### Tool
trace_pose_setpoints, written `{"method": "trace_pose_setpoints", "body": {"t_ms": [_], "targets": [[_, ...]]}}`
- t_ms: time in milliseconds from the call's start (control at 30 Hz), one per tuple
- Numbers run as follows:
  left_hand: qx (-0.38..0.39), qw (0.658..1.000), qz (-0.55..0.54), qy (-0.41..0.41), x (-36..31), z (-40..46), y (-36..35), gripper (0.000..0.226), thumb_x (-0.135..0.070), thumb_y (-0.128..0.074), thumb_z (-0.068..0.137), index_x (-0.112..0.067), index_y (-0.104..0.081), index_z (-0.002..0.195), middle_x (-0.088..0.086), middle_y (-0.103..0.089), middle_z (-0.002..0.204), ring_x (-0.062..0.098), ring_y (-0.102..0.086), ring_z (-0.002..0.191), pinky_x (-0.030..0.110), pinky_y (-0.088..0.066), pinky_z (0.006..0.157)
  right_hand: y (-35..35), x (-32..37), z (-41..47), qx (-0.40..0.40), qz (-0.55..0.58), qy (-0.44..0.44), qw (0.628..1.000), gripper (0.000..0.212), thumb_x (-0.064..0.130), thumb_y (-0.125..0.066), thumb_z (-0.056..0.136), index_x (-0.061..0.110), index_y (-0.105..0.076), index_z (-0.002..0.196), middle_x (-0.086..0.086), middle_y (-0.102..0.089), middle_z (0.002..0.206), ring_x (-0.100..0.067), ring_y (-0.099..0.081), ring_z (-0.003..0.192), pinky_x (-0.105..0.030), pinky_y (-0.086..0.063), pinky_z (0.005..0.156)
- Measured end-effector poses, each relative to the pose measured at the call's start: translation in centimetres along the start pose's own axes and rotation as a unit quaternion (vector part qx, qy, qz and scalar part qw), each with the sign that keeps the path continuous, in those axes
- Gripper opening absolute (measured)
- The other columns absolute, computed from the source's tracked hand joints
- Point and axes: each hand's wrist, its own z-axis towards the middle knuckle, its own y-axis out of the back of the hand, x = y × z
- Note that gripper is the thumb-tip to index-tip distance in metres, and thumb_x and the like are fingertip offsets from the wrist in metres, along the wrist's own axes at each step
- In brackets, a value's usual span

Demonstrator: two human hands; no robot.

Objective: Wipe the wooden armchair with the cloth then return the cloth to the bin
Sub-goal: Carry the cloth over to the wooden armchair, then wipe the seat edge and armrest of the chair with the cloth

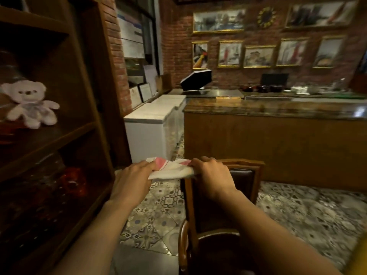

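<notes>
holding the cloth (170, 169) stretched between both hands, left fingers (148, 165) and right fingers (200, 162) pinched on its ends, just over the armchair (256, 171) top rail. better bunch it, then press along the wood.

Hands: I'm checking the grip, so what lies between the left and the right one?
In the head view, the cloth spans the gap between the left hand and right hand, each gripping an end.

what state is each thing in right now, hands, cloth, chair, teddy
left hand: shut on cloth
right hand: shut on cloth
cloth: stretched between both hands, at the armchair's top corner
armchair: upright on the floor
teddy bear: sitting on the shelf
</notes>
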Motion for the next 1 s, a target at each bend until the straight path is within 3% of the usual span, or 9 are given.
{"method": "trace_pose_setpoints", "body": {"t_ms": [200,367,467,767,900,1000], "targets": [[0.032,0.997,-0.05,-0.057,-4.4,2.3,-4.6,0.034,-0.019,-0.077,0.079,-0.035,-0.065,0.107,-0.008,-0.068,0.097,0.023,-0.065,0.088,0.034,-0.045,0.062,-1.8,-6.0,-3.1,0.006,-0.012,-0.053,0.998,0.043,0.024,-0.069,0.084,0.034,-0.054,0.123,-0.001,-0.063,0.119,-0.031,-0.061,0.103,-0.038,-0.045,0.069],[0.062,0.993,-0.07,-0.074,-5.6,1.7,-8.2,0.042,-0.015,-0.076,0.08,-0.037,-0.063,0.114,-0.01,-0.067,0.104,0.021,-0.063,0.09,0.036,-0.05,0.066,-4.2,-8.1,-5.6,0.017,-0.022,-0.086,0.996,0.043,0.025,-0.071,0.086,0.034,-0.054,0.124,-0.001,-0.062,0.118,-0.029,-0.06,0.105,-0.037,-0.042,0.067],[0.082,0.99,-0.082,-0.077,-5.1,0.4,-10.2,0.041,-0.014,-0.076,0.08,-0.037,-0.063,0.111,-0.009,-0.066,0.101,0.02,-0.062,0.087,0.036,-0.05,0.064,-6.3,-7.9,-6.6,0.033,-0.014,-0.098,0.995,0.042,0.024,-0.072,0.086,0.032,-0.054,0.124,-0.001,-0.06,0.111,-0.028,-0.059,0.102,-0.035,-0.037,0.063],[0.14,0.984,-0.1,-0.044,-0.8,-5.7,-16.1,0.034,-0.013,-0.073,0.08,-0.03,-0.064,0.107,-0.003,-0.066,0.099,0.026,-0.063,0.088,0.037,-0.047,0.063,-14.0,-4.1,-9.9,0.099,0.02,-0.112,0.989,0.056,0.03,-0.076,0.08,0.03,-0.05,0.13,-0.002,-0.059,0.117,-0.029,-0.056,0.106,-0.045,-0.053,0.074],[0.165,0.979,-0.111,-0.034,-0.1,-9.3,-19.0,0.031,-0.015,-0.074,0.082,-0.028,-0.065,0.108,-0.002,-0.066,0.103,0.03,-0.064,0.091,0.041,-0.052,0.066,-17.3,-3.1,-12.5,0.118,0.026,-0.119,0.985,0.049,0.03,-0.07,0.087,0.029,-0.051,0.132,-0.003,-0.059,0.119,-0.029,-0.055,0.108,-0.045,-0.052,0.076],[0.174,0.977,-0.119,-0.039,0.1,-12.0,-21.5,0.033,-0.014,-0.078,0.08,-0.027,-0.066,0.108,-0.001,-0.068,0.102,0.031,-0.064,0.09,0.036,-0.046,0.063,-19.8,-2.7,-14.5,0.144,0.011,-0.13,0.981,0.049,0.027,-0.07,0.088,0.032,-0.05,0.133,-0.002,-0.059,0.123,-0.028,-0.055,0.112,-0.044,-0.052,0.078]]}}
